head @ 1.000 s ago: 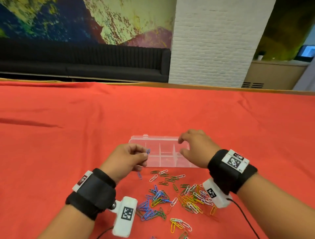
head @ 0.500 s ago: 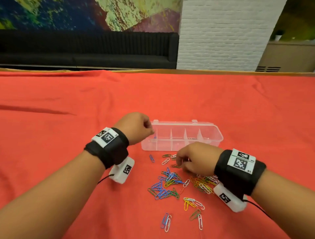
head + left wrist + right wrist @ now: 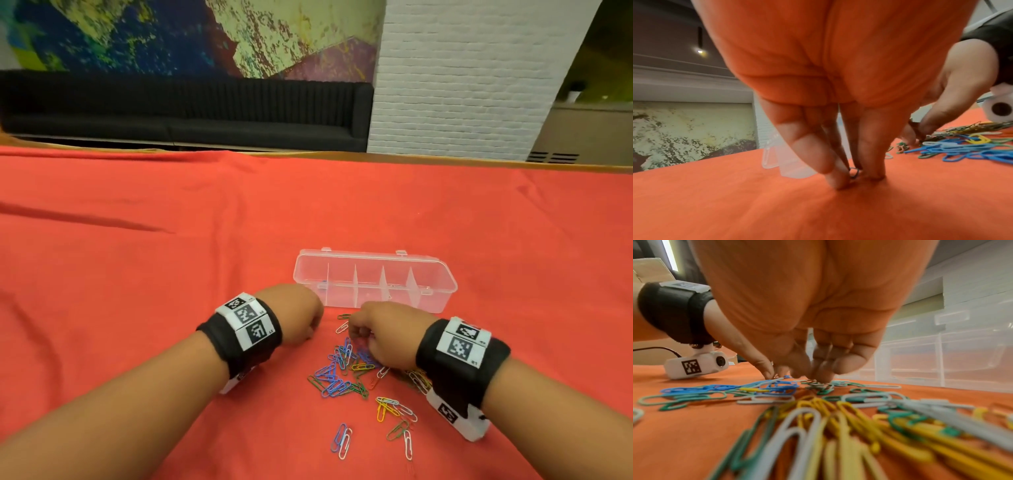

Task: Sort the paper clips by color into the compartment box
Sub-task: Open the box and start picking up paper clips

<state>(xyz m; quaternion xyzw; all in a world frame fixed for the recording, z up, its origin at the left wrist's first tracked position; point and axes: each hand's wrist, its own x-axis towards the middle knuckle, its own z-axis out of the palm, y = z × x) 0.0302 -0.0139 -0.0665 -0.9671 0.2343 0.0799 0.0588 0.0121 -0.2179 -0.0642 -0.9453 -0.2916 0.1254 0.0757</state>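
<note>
A clear compartment box (image 3: 375, 281) lies open on the red cloth, with one blue clip (image 3: 323, 283) in its leftmost compartment. In front of it lies a loose pile of coloured paper clips (image 3: 344, 375). My left hand (image 3: 308, 330) is left of the pile, fingertips down on the cloth. In the left wrist view my left hand (image 3: 854, 176) pinches a single blue paper clip (image 3: 855, 172) against the cloth. My right hand (image 3: 356, 334) reaches into the pile's far edge. In the right wrist view my right hand (image 3: 816, 378) pinches at a green paper clip (image 3: 819, 386), somewhat blurred.
Stray clips (image 3: 342, 440) lie nearer to me than the pile. The red cloth (image 3: 154, 274) stretches wide to the left and beyond the box. A black sofa (image 3: 185, 113) and a white brick pillar (image 3: 462, 85) stand past the table's far edge.
My left hand came back from the box's left end down to the cloth and took hold of a lone blue clip. My right hand left the box and dropped onto the pile.
</note>
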